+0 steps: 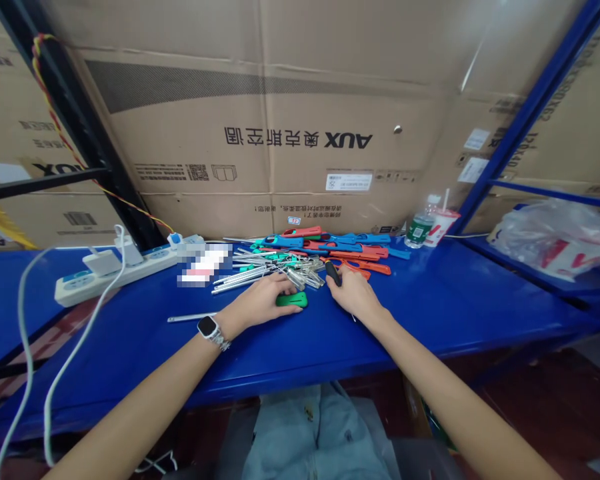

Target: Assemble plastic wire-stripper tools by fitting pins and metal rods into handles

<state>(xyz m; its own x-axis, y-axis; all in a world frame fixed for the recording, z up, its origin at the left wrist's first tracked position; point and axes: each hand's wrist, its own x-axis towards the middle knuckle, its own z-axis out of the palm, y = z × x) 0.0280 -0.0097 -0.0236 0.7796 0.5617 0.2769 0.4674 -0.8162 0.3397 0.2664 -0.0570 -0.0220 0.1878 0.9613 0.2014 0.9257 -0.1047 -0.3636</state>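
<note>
My left hand (267,301) is closed around a green plastic lighter-style handle (294,300) at the table's front middle. A metal tube (190,318) sticks out on the far side of my wrist, in line with the handle; my hand hides whether they join. My right hand (356,293) grips a screwdriver (333,272) by its black and yellow handle, and a thin metal tip shows below my palm. Just beyond both hands lies a pile of silver metal tubes (240,279), clear small parts (300,275), and orange (370,265), red and blue plastic handles (350,239).
A white power strip (125,270) with plugs and cables lies at left. A bottle (420,227) and a red-white cup (443,227) stand back right, near a plastic bag (555,233). A large cardboard sheet (300,100) backs the blue table (455,300).
</note>
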